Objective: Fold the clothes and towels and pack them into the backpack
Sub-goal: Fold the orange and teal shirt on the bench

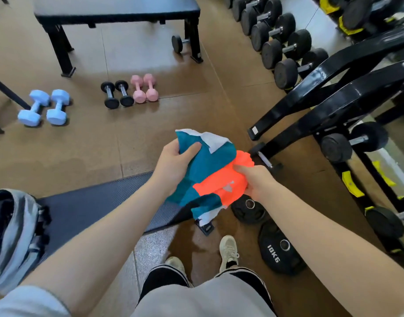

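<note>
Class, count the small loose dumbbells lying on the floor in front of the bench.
6: two blue dumbbells at left, two black dumbbells in the middle, two pink dumbbells beside them. The rack's dumbbells are not counted.

A black bench [116, 8] stands at twelve o'clock on the brown floor [70, 156]. Below it, at eleven o'clock, lie two pink dumbbells [143, 88] just beside two small black dumbbells [116, 94]; two blue dumbbells [44, 107] lie at ten o'clock. A dumbbell rack [310, 53] fills one to three o'clock. Two black weight plates [278, 250] lie at five o'clock, near a dark mat [93, 202] at seven.
</note>
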`<action>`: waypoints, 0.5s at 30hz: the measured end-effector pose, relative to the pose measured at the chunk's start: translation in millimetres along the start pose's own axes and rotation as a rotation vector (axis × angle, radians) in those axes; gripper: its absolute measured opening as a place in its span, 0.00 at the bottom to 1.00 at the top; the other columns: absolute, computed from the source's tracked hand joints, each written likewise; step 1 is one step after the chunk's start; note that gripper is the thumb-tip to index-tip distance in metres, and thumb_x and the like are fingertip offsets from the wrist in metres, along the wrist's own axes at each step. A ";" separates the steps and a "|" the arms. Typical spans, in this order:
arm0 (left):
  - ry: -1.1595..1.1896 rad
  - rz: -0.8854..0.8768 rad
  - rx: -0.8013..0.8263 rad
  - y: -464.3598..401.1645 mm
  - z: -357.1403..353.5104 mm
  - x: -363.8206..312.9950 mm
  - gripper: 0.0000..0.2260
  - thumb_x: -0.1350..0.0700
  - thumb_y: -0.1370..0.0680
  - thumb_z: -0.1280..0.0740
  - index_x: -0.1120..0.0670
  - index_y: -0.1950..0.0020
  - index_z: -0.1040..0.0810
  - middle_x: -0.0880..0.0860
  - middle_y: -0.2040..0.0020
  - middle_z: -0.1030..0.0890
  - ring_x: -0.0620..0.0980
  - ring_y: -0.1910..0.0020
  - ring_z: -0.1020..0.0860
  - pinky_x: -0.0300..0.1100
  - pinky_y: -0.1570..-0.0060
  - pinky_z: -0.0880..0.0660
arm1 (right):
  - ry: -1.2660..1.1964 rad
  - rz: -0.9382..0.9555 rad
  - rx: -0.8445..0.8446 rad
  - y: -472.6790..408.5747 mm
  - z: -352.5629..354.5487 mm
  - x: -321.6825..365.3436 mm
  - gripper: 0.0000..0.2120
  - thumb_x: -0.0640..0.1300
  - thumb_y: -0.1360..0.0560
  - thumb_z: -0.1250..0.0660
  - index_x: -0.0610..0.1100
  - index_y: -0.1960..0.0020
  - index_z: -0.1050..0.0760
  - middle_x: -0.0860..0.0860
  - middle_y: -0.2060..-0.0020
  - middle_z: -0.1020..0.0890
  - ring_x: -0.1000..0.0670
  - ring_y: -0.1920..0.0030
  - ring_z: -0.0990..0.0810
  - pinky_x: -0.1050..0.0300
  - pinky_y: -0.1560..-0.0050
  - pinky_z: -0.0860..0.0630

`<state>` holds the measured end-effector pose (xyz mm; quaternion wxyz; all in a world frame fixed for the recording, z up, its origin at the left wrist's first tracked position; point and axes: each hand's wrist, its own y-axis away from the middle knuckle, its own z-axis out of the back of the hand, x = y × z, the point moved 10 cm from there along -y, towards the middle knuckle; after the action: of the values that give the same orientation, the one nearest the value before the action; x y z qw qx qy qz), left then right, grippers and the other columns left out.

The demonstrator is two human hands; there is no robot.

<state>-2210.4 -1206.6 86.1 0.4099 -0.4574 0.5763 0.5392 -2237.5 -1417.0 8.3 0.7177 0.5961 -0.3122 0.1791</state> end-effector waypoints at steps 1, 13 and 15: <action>-0.042 -0.020 0.036 -2.9 -6.7 -6.4 0.04 0.57 0.21 0.36 0.50 0.54 0.23 0.47 0.58 0.18 0.41 0.61 0.20 0.38 0.60 0.23 | 0.082 0.012 -0.026 0.5 6.4 -2.3 0.19 0.41 0.27 0.30 0.36 0.40 0.31 0.43 0.47 0.23 0.42 0.48 0.24 0.43 0.49 0.26; -0.420 0.016 0.202 -30.5 -59.4 -29.4 0.06 0.54 0.23 0.34 0.54 0.56 0.21 0.52 0.61 0.21 0.46 0.62 0.26 0.42 0.60 0.30 | 0.303 0.720 0.316 15.8 -9.2 112.6 0.10 0.35 0.21 0.45 0.40 0.45 0.27 0.46 0.50 0.21 0.54 0.52 0.23 0.56 0.49 0.24; -0.502 0.071 0.204 -32.0 -55.3 -14.6 0.05 0.51 0.25 0.31 0.53 0.57 0.21 0.50 0.61 0.20 0.46 0.63 0.25 0.42 0.58 0.28 | 0.188 0.630 0.324 4.0 1.2 120.4 0.11 0.39 0.19 0.47 0.43 0.45 0.27 0.48 0.51 0.20 0.53 0.52 0.21 0.59 0.53 0.23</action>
<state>-2174.6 -1260.4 96.9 0.5644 -0.2454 0.5237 0.5890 -2151.2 -1431.1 91.1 0.5493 0.5574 -0.3806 0.4926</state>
